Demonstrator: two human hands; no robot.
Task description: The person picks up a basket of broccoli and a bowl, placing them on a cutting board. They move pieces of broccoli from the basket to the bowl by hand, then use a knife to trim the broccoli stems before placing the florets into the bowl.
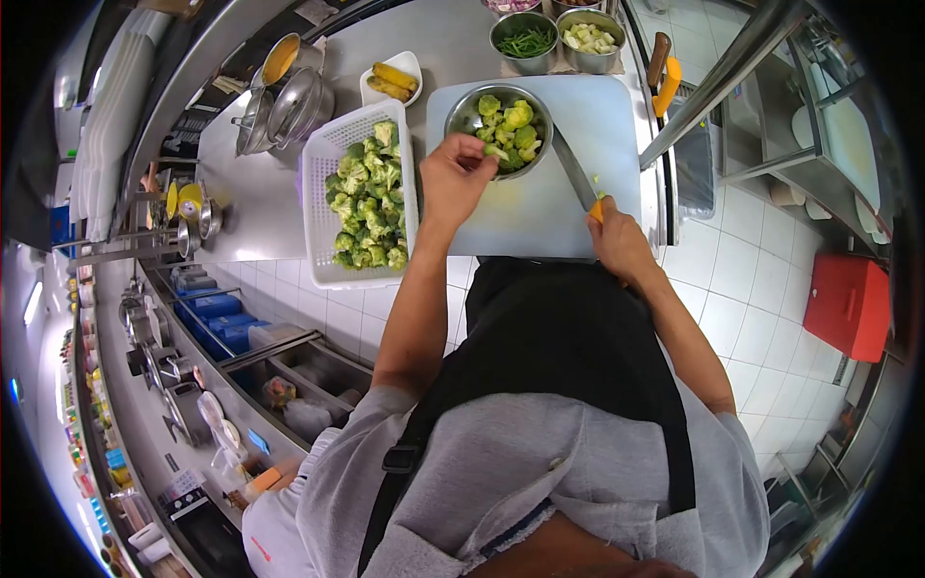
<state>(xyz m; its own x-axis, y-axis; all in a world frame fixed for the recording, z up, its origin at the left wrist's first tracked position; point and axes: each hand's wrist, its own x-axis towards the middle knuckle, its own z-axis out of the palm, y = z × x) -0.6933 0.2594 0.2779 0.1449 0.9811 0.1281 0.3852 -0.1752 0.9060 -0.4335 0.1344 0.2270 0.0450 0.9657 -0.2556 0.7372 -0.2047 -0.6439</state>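
Observation:
My left hand (457, 181) pinches a small pale-green piece of Brussels sprout (495, 152) at the near rim of a metal bowl (462, 116). Inside that bowl lie green Brussels sprouts (516, 114). The bowl stands on a white cutting board (597, 116). My right hand (619, 236) is closed around the yellow-orange handle of a knife (575, 170). Its blade points away from me and lies along the bowl's right side, over the board. Small green scraps are near the handle. Left of the board, a white plastic basket (316, 207) holds many cut sprouts (371, 202).
Behind the board stand metal bowls of chopped green vegetable (526, 42) and pale cubes (590, 40). A white dish (412, 65) holds yellow-brown pieces. Another knife with a yellow handle (667, 89) is at the right edge, near a metal post (727, 82). Pans (299, 104) sit left.

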